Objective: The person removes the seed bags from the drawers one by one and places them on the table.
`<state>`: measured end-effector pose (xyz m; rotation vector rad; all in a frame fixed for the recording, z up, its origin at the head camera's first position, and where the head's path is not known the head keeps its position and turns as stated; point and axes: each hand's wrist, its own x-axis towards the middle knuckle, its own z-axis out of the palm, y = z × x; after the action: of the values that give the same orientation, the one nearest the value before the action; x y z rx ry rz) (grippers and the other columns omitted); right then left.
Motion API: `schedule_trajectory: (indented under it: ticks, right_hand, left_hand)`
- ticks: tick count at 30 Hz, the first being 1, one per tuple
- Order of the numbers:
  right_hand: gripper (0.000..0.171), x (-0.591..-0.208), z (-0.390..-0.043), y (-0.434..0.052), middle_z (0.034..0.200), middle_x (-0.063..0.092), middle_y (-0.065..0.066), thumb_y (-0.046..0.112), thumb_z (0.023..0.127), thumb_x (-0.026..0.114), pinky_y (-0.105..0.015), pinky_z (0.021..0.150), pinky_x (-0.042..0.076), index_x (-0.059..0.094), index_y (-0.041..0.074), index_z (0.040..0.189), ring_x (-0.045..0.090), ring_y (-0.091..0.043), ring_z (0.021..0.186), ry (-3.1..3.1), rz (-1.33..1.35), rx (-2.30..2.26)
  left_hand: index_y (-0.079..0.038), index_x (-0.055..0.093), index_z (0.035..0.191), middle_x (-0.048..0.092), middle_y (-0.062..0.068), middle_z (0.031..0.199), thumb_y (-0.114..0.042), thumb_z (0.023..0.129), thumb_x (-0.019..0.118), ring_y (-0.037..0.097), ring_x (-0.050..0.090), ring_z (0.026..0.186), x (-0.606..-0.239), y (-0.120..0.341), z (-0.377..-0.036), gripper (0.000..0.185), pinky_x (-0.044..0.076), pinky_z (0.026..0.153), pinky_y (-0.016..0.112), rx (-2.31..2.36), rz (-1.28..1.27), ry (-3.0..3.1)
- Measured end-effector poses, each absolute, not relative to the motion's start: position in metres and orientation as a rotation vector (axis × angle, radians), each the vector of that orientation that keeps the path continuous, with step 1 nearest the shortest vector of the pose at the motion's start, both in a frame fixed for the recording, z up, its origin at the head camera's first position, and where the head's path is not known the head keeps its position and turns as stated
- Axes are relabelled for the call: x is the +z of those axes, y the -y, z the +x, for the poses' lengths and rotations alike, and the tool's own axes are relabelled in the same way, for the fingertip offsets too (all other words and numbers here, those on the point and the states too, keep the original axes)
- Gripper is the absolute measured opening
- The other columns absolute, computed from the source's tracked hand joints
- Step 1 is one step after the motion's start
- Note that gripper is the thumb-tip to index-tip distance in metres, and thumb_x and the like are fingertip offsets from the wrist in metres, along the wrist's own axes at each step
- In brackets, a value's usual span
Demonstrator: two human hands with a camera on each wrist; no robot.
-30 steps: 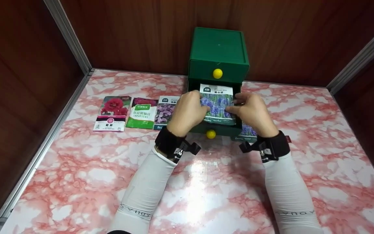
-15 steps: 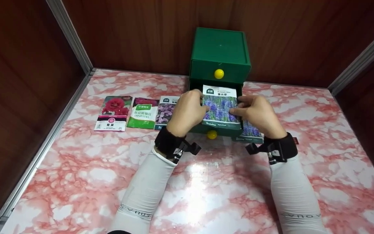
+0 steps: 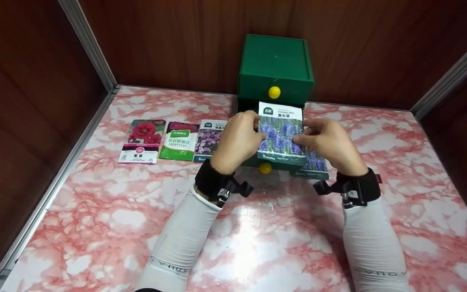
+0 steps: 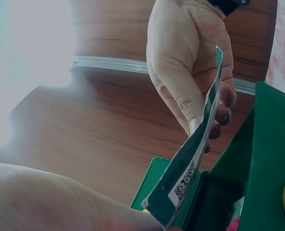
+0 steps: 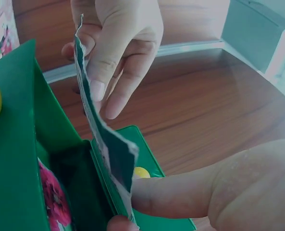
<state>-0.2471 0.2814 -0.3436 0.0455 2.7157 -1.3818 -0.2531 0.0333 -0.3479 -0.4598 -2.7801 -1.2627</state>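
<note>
Lavender-printed paper seed packet point(image 3: 280, 134) is pinched by left hand point(image 3: 239, 140) and right hand point(image 3: 330, 144) above the green two-drawer box point(image 3: 276, 65). Three packets point(image 3: 174, 141) lie toward the left edge of the pink marbled bench point(image 3: 95, 211), walled in dark wood.

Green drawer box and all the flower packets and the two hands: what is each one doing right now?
Lower drawer: pulled open.
Upper drawer: closed.
Lavender seed packet: held up over the lower drawer, tilted.
Left hand: pinches the packet's left edge.
Right hand: pinches the packet's right edge.
Three seed packets: lying flat in a row on the table.
Another lavender packet: flat beside the drawer, partly hidden.
</note>
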Motion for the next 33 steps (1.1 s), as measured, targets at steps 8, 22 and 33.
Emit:
schedule_trajectory:
  ticks: [8, 22, 33]
  right_hand:
    - [0.070, -0.346, -0.244, -0.298, 0.125, 0.070, -0.019, 0.026, 0.102, 0.086, -0.028, 0.077, 0.061, 0.056, 0.000, 0.159, 0.069, -0.019, 0.095, -2.700, 0.009, -1.466]
    - [0.066, -0.353, -0.236, -0.351, 0.122, 0.071, -0.014, 0.021, 0.104, 0.082, -0.026, 0.071, 0.060, 0.055, -0.001, 0.160, 0.068, -0.012, 0.090, -2.787, 0.069, -1.469]
    - [0.065, -0.353, -0.230, -0.395, 0.103, 0.071, 0.007, 0.020, 0.105, 0.080, -0.025, 0.066, 0.057, 0.054, -0.003, 0.160, 0.068, -0.006, 0.084, -2.824, 0.100, -1.415]
  left_hand:
    - [-0.004, 0.069, 0.145, 0.071, 0.010, 0.129, -0.016, 0.104, 0.081, 0.019, 0.068, 0.105, -0.347, -0.049, -0.247, 0.044, 0.058, 0.091, 0.033, -1.249, -0.490, 2.767]
    - [-0.003, 0.068, 0.148, 0.059, 0.016, 0.160, -0.023, 0.103, 0.083, 0.027, 0.056, 0.149, -0.366, -0.104, -0.231, 0.051, 0.046, 0.122, 0.037, -1.241, -0.772, 2.700]
    - [-0.007, 0.062, 0.156, 0.044, 0.018, 0.173, -0.023, 0.101, 0.083, 0.026, 0.050, 0.155, -0.382, -0.150, -0.224, 0.061, 0.046, 0.122, 0.034, -1.387, -0.833, 2.673]
